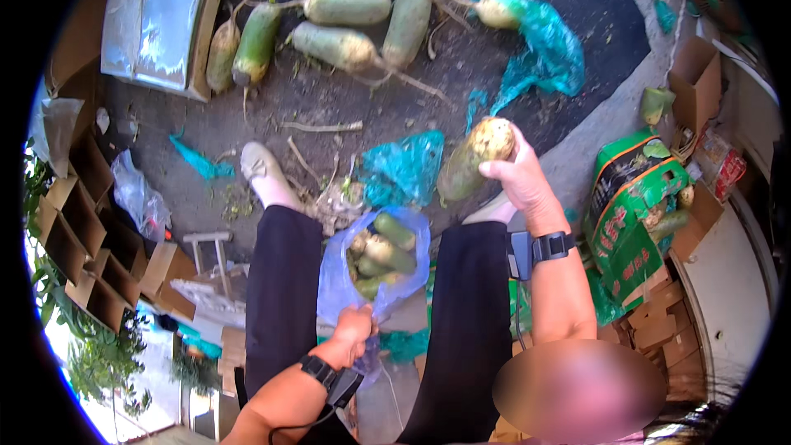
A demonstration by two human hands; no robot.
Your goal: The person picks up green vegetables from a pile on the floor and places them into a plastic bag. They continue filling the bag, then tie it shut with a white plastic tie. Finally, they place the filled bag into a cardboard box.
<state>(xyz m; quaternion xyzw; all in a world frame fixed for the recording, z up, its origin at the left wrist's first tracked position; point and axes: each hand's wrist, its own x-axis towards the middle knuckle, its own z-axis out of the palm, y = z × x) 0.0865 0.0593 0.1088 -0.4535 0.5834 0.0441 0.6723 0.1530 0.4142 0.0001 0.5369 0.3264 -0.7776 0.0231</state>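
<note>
Between my knees a thin violet plastic bag (337,272) gapes open, with several green radishes (389,256) inside. My left hand (355,329) grips the near edge of this bag. Above my right foot, my right hand (518,172) is closed around one end of a green radish (466,164). That end is pale and rough, with the thumb resting across it. A crumpled teal plastic bag (405,167) lies on the ground just left of the held radish.
Several long-rooted radishes (348,5) lie on the dark ground ahead; one sits partly in a teal bag (553,43). A metal-clad box (164,21) stands at far left. A green printed sack (630,216) is at right, cardboard dividers (80,247) at left.
</note>
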